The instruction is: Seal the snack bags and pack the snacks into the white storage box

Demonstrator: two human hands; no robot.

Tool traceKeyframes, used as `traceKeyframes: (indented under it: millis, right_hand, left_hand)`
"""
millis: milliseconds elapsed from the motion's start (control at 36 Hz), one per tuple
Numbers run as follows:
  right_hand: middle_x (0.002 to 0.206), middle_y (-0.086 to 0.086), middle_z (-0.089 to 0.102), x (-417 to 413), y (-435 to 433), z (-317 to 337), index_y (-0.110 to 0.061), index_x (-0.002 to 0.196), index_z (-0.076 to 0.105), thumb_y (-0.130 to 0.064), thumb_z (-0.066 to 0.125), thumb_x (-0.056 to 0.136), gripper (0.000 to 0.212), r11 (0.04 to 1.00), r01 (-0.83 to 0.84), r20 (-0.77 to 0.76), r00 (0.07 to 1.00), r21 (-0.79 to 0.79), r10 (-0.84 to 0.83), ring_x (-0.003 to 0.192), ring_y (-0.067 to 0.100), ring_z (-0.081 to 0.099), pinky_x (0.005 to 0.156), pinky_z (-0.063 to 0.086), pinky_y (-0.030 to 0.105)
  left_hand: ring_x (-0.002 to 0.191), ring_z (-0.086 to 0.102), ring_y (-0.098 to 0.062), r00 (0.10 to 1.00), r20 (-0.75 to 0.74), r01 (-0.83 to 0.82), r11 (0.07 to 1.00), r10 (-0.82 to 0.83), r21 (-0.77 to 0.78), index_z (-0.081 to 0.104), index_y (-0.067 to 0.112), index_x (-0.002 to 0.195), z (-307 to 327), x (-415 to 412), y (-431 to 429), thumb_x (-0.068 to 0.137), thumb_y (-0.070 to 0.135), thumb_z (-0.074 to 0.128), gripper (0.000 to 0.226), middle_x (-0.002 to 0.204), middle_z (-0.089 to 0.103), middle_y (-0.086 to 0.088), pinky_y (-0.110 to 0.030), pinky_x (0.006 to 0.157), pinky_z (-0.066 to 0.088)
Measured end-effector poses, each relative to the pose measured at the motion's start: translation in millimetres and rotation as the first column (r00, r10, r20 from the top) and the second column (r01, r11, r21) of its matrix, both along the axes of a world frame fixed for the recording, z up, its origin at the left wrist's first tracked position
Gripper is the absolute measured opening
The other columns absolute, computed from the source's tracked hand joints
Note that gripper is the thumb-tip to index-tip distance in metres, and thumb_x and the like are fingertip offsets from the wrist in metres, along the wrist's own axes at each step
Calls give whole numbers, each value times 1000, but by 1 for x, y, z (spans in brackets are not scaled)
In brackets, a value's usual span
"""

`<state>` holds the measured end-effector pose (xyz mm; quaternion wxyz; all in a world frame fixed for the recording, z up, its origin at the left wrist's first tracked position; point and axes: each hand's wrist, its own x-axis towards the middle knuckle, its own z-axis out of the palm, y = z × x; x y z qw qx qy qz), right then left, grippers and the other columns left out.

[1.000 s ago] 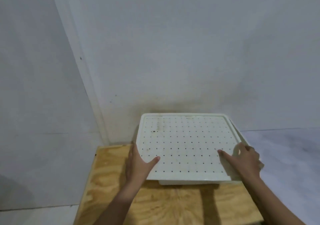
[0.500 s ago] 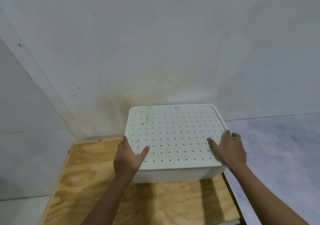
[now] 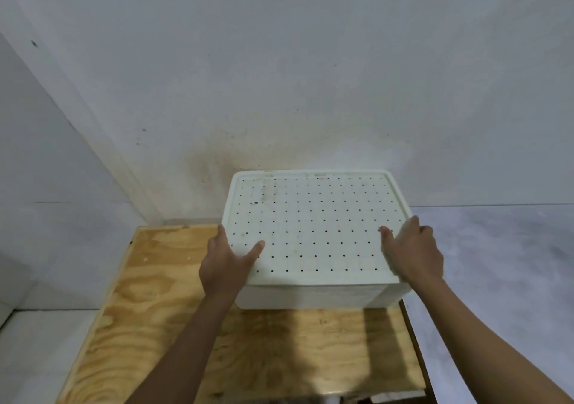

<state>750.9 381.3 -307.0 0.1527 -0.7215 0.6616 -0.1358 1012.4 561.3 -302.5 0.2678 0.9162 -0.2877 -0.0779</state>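
Both hands, left hand point(image 3: 225, 265) and right hand point(image 3: 413, 256), grip the perforated lid point(image 3: 313, 226) at frame centre; press evenly so it seats squarely on the white storage box point(image 3: 310, 296).

We see a wooden table point(image 3: 149, 295) set in a corner of pale walls point(image 3: 310, 62), with a brownish smudge point(image 3: 205, 164), maybe dirt, low down, and grey floor point(image 3: 497, 264) beside

- White storage box point(image 3: 310, 295) sits on the plywood table point(image 3: 149, 310), against the grey wall point(image 3: 310, 77).
- Its perforated lid point(image 3: 313, 226) is on.
- Left hand point(image 3: 225, 264) and right hand point(image 3: 413, 254) grip the lid's side edges, thumbs on top.
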Motion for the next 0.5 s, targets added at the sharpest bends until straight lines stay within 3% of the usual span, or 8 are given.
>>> traceKeyframes:
  millis: [333, 444, 500]
  right_hand:
    - [126, 21, 46, -2, 6, -1, -6, 133, 30, -61, 40, 85, 74, 1000, -10, 49, 999, -3, 11, 110, 37, 51, 78, 47, 43]
    - [127, 19, 46, -2, 6, 6, -7, 134, 28, -60, 39, 85, 73, 1000, -4, 80, 997, 20, 2, 110, 34, 51, 77, 49, 41]
    - [133, 19, 44, -2, 14, 5, -3, 134, 31, -57, 37, 88, 72, 999, -25, 56, 998, -40, 27, 120, 34, 45, 85, 48, 43]
  left_hand:
    - [116, 53, -24, 998, -46, 42, 999, -43, -24, 27, 18, 142, 3, 0, 6, 71, 72, 55, 93, 130, 49, -4, -36, 85, 46]
    - [112, 55, -17, 998, -53, 43, 999, -45, -31, 27, 24, 141, 8, 2, 6, 70, 77, 50, 92, 128, 50, 2, -33, 82, 51]
    - [115, 53, -16, 998, -51, 46, 999, -45, 5, 19, 23, 145, 3, -3, 10, 71, 77, 48, 96, 133, 45, 2, -30, 81, 49]
